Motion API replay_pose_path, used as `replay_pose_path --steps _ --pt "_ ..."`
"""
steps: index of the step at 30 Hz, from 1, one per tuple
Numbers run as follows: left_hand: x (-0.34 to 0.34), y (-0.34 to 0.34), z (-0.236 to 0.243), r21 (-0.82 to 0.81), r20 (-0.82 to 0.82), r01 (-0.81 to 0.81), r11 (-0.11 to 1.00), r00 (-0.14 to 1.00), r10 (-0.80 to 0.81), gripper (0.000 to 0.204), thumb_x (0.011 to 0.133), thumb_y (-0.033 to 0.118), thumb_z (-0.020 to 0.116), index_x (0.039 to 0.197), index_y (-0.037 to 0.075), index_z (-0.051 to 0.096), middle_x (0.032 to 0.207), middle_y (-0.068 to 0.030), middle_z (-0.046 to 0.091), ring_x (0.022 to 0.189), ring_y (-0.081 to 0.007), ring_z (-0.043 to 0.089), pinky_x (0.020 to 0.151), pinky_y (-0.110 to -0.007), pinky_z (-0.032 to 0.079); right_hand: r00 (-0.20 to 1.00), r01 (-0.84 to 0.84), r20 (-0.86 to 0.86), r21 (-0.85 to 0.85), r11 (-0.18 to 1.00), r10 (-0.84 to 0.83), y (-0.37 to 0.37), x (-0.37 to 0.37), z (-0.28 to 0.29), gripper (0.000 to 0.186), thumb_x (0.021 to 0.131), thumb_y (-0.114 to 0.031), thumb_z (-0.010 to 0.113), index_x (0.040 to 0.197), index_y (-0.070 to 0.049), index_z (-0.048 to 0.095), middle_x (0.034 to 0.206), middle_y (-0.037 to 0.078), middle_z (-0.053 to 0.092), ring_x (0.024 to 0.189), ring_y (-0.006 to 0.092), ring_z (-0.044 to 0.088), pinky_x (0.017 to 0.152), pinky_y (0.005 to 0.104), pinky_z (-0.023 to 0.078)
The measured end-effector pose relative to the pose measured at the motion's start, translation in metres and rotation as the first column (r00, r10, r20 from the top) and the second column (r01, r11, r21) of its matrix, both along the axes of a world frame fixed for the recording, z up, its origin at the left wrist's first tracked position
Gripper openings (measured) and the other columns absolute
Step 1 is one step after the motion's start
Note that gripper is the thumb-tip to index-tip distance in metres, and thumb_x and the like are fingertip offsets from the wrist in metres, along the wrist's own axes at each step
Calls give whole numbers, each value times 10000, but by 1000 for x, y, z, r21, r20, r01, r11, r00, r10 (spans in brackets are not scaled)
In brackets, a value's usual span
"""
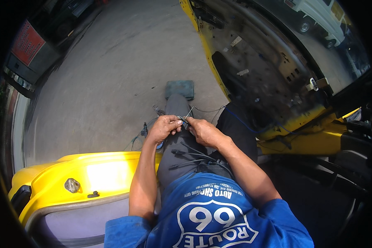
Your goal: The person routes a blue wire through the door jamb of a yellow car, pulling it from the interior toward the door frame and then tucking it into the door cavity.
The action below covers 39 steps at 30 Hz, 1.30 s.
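Observation:
Both hands meet above my left thigh. My left hand [165, 127] is closed, pinching a small black wire connector [182, 119] between thumb and fingertips. My right hand [205, 132] is closed right beside it, fingers round a thin pointed metal tool [189, 111] whose shaft sticks up; its lower end is hidden by the fingers. Several black cables with plug ends [181, 153] lie across my lap below the hands. Thin wires [208, 110] run off to the right of the hands, and more loose wires with a dark plug [144, 129] hang to the left of my left hand.
A yellow car body panel [124, 159] with a metal latch piece [72, 185] is at my left. On my right stands a yellow door with a bare dark inner panel [252, 58]. Past my knee, a teal block [180, 88] rests on the concrete floor [107, 91]. A white vehicle [318, 16] stands beyond.

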<state>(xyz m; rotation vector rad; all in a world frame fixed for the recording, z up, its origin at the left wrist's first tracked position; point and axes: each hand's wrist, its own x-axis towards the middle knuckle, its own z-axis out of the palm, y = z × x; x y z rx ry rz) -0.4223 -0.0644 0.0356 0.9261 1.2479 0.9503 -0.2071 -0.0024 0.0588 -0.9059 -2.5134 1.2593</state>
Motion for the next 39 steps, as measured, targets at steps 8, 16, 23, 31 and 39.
replay_pose_path --steps 8,16,23,31,39 --pt "7 4 2 4 52 32 999 998 -32 166 992 190 701 905 50 677 746 10 636 614 -48 480 569 -204 359 990 142 -7 -141 980 -144 1 3 -1 334 921 -272 708 955 61 702 855 294 713 866 444 721 791 499 541" --pt "9 3 5 -44 30 20 999 999 -19 175 973 200 718 908 44 669 744 5 623 617 -55 467 566 -209 350 976 219 16 -118 969 -218 0 0 -3 475 852 -338 791 1013 95 683 938 319 731 932 461 735 839 483 565" --pt "-18 -3 5 -96 17 166 981 986 -165 142 967 198 726 951 62 691 759 18 637 627 -49 474 579 -210 363 990 127 92 -202 971 -110 4 5 3 385 883 -247 745 1081 82 711 1015 309 735 1009 443 726 886 477 555" --pt "-41 -8 -15 -318 -392 116 941 888 -242 148 975 51 665 1116 8 669 881 -71 729 813 -163 696 747 -309 540 981 68 186 -79 995 -52 10 21 21 292 1004 -210 644 1186 11 703 990 271 741 1003 439 719 864 506 547" --pt "39 40 18 -137 -387 57 989 916 -106 620 1034 508 584 1307 -45 639 1059 -143 754 812 -187 698 733 -326 543 923 -181 343 -11 983 174 -19 39 59 348 950 -162 663 1255 3 684 1039 272 745 1028 413 728 908 507 566"
